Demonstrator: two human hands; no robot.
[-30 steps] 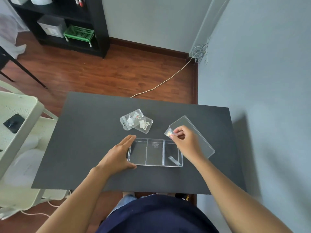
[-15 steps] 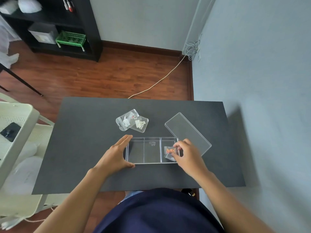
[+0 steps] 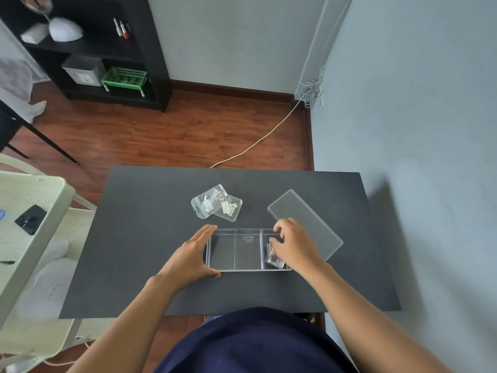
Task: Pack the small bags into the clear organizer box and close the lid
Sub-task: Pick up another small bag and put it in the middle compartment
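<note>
organizer box (image 3: 235,250): small bag (image 3: 273,258) in right compartment | right hand (image 3: 294,244) fingers spread above | left hand (image 3: 192,258) flat, bracing box

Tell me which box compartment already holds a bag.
The right compartment, under the right hand; a bag lies inside it. The middle and left ones hold none.

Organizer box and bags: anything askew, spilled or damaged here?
Nothing spilled or damaged. The lid lies askew behind-right of the box, off as expected mid-packing. One bag sits in the right compartment under the right hand; two bags wait overlapped on the table.
</note>
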